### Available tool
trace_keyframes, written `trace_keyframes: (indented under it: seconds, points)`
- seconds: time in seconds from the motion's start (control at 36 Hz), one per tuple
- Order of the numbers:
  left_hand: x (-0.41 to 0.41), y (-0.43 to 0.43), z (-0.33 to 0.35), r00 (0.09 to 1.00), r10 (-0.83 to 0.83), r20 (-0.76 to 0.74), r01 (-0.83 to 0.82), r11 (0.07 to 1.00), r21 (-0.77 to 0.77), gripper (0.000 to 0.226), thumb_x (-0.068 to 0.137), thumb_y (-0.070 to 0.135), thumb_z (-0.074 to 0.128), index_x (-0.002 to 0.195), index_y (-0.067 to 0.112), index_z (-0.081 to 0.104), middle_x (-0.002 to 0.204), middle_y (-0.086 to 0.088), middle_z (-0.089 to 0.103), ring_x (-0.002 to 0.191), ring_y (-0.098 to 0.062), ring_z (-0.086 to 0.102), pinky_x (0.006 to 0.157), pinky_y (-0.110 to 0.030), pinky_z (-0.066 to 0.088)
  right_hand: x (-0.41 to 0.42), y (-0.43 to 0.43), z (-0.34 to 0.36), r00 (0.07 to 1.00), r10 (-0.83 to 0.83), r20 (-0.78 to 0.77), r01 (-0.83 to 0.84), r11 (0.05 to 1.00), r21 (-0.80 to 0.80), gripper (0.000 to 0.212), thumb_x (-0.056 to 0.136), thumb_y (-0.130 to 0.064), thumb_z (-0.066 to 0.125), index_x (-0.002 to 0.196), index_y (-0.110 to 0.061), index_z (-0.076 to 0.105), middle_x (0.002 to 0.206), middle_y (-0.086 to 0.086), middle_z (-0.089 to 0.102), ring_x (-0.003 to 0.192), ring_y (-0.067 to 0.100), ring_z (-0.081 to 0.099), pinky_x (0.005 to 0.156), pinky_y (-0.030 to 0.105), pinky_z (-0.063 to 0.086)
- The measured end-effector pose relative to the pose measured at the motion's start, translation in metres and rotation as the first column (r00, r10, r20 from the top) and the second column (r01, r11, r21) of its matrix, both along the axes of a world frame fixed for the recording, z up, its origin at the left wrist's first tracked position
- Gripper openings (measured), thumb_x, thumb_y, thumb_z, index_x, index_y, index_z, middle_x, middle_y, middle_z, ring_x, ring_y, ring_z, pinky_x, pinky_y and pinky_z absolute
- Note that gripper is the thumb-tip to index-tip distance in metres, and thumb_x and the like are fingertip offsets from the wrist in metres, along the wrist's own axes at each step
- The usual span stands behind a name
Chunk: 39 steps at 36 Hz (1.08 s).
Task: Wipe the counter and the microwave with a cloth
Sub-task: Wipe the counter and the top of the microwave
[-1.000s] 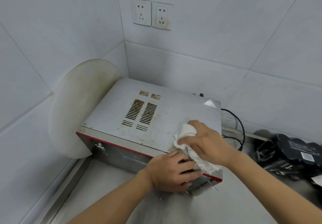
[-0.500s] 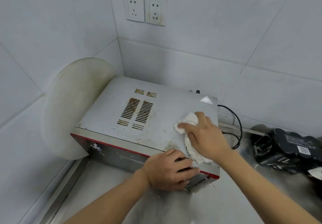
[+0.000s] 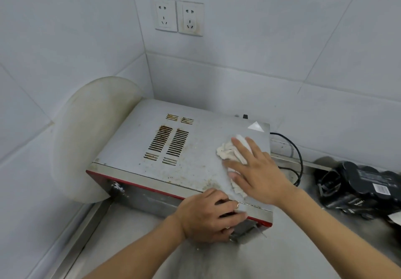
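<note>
my right hand lies flat, fingers straight, on the cloth, pressing it onto the top of the microwave near its right edge. my left hand curls over the microwave's front right corner and grips it, bracing it on the table. the cloth looks soft, light and limp, so i judge it will bunch or slip under a loose palm and is best held down at its middle with spread fingers, while the stiff microwave top should take firm pressure.
</note>
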State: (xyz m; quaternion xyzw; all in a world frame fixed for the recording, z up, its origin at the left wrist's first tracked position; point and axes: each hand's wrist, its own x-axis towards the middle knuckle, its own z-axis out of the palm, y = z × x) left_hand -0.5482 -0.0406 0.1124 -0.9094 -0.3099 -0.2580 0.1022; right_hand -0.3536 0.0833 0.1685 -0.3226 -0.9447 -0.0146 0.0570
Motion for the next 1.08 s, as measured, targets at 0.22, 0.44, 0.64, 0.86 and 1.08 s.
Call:
trace_keyframes:
  seconds: [0.22,0.44,0.64,0.86,1.08]
  points:
    - [0.001,0.0,0.001,1.0,0.001,-0.016,-0.001,1.0,-0.011,0.036,0.098,0.036,0.059,0.127,0.019,0.071,0.114,-0.004,0.069,0.091,-0.024,0.056,0.073,-0.034,0.049,-0.04,0.053,0.005,0.977,-0.212,-0.02,0.212,0.977,-0.011,0.058,0.097,-0.05,0.017,0.143,-0.039,0.051,0.164,0.007,0.028,0.143,0.041,0.029,0.093,0.06,0.049]
    - [0.002,0.0,-0.003,1.0,0.011,0.022,-0.011,0.999,-0.034,0.036,0.098,0.035,0.059,0.127,0.018,0.069,0.114,-0.004,0.067,0.09,-0.026,0.059,0.074,-0.037,0.051,-0.027,0.022,0.008,0.994,-0.082,0.069,0.08,0.996,0.037,0.047,0.1,-0.049,0.034,0.141,-0.034,0.051,0.159,0.009,0.036,0.129,0.042,0.043,0.083,0.053,0.055]
    - [0.003,0.001,-0.005,0.999,-0.001,0.05,0.003,0.999,-0.038,0.034,0.098,0.033,0.06,0.126,0.018,0.072,0.113,-0.004,0.068,0.09,-0.025,0.058,0.075,-0.037,0.049,-0.024,0.026,0.0,0.999,0.023,-0.038,-0.022,0.999,0.023,0.043,0.101,-0.044,0.04,0.132,-0.03,0.066,0.157,0.011,0.044,0.139,0.043,0.041,0.117,0.053,0.034]
    - [0.002,-0.003,-0.002,1.0,0.029,0.01,-0.028,0.999,-0.04,0.036,0.097,0.036,0.059,0.128,0.02,0.07,0.115,-0.003,0.068,0.091,-0.025,0.057,0.075,-0.035,0.049,-0.033,0.019,-0.002,0.996,-0.049,-0.068,0.049,0.999,-0.005,0.046,0.095,-0.035,0.039,0.128,-0.024,0.069,0.156,0.011,0.046,0.141,0.046,0.042,0.102,0.057,0.051]
    - [0.004,-0.002,0.002,0.998,0.011,0.06,-0.009,1.0,-0.025,0.033,0.093,0.034,0.066,0.122,0.02,0.074,0.107,-0.002,0.069,0.088,-0.023,0.056,0.077,-0.033,0.047,-0.035,0.019,-0.004,0.993,-0.061,-0.097,0.058,0.998,-0.029,0.052,0.095,-0.034,0.037,0.144,-0.033,0.052,0.159,0.008,0.041,0.141,0.041,0.04,0.1,0.052,0.05]
